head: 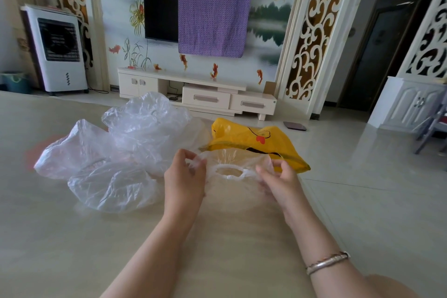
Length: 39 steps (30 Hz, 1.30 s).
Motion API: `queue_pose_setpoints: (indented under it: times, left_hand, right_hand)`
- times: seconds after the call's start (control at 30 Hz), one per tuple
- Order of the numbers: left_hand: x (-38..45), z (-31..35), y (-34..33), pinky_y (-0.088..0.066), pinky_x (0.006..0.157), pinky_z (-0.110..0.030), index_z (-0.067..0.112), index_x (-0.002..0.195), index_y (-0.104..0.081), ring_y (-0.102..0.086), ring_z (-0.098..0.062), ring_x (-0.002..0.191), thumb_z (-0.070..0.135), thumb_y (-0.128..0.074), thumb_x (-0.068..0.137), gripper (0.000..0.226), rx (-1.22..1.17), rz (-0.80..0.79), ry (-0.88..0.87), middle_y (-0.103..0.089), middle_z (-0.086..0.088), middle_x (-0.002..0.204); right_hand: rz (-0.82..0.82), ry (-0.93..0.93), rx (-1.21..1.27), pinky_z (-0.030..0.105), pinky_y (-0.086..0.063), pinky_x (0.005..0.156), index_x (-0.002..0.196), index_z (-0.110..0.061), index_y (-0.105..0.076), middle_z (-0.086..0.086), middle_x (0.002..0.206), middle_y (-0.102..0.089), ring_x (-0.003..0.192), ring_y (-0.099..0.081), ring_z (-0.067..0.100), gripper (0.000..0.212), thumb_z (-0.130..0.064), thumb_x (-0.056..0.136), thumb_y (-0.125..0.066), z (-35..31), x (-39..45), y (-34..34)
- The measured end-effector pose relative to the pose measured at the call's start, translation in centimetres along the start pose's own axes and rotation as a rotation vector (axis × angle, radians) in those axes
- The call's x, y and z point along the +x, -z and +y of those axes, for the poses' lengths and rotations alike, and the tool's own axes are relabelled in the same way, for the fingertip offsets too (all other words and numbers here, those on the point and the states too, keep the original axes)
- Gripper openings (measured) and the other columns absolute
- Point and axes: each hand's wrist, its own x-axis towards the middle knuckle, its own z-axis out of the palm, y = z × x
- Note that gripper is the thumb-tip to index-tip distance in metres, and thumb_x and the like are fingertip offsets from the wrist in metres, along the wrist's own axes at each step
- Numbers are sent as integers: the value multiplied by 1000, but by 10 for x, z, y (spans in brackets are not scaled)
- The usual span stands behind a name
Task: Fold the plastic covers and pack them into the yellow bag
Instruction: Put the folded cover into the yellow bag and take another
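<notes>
A clear plastic cover (229,164) with a white elastic rim hangs stretched between my two hands, just above the table. My left hand (185,174) pinches its left edge and my right hand (278,176) pinches its right edge. Right behind it lies the yellow bag (244,136), printed with a red and black cartoon, its mouth towards me. To the left, several more crumpled clear covers (113,152) lie in a loose pile on the table.
The beige table (72,237) spreads out under everything, its right edge running diagonally past my right arm. Beyond it are a tiled floor, a white TV cabinet (198,94) and an air cooler (56,48) at the far left.
</notes>
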Motion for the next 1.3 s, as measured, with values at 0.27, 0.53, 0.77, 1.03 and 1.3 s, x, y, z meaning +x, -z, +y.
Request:
queue_pose_setpoints:
  times: [0.27,0.53,0.77,1.03,1.3]
  left_hand:
    - [0,-7,4,-41,84,-32,21,124,-44,-48,-22,109,26,-67,87,44,448,-101,-51,-52,2,115]
    - [-7,-11,-10,-20,116,-36,28,141,-47,-25,-18,144,34,-34,101,42,789,-455,-479,-43,11,148]
    - [-10,-19,-4,6,121,-43,28,155,2,7,-13,149,74,-22,89,84,1047,-764,-242,2,11,162]
    - [-2,-16,-3,-13,119,-38,28,146,-35,-26,-14,143,54,-44,95,58,687,-624,-293,-34,7,153]
    - [5,-14,-1,-42,63,-15,21,82,-60,-53,-7,69,16,-71,82,12,368,-562,-224,-60,8,84]
  right_hand:
    - [-1,153,-453,25,-39,55,128,-19,-42,3,106,-56,76,-53,11,31,-11,99,-46,10,3,2]
    - [-262,572,-653,25,-18,118,145,-23,-42,-11,153,-33,140,-20,-3,44,-14,103,-38,13,-2,-7]
    - [-605,324,-1078,31,6,120,156,-24,0,-10,162,9,147,12,3,56,-36,106,-22,21,-1,2]
    - [-556,264,-562,27,-29,111,139,-43,-39,-16,154,-29,142,-28,9,50,-38,94,-60,6,-9,17]
    - [-616,277,-771,23,-40,93,95,-37,-52,-18,110,-41,105,-40,-2,42,-47,69,-82,-7,-23,20]
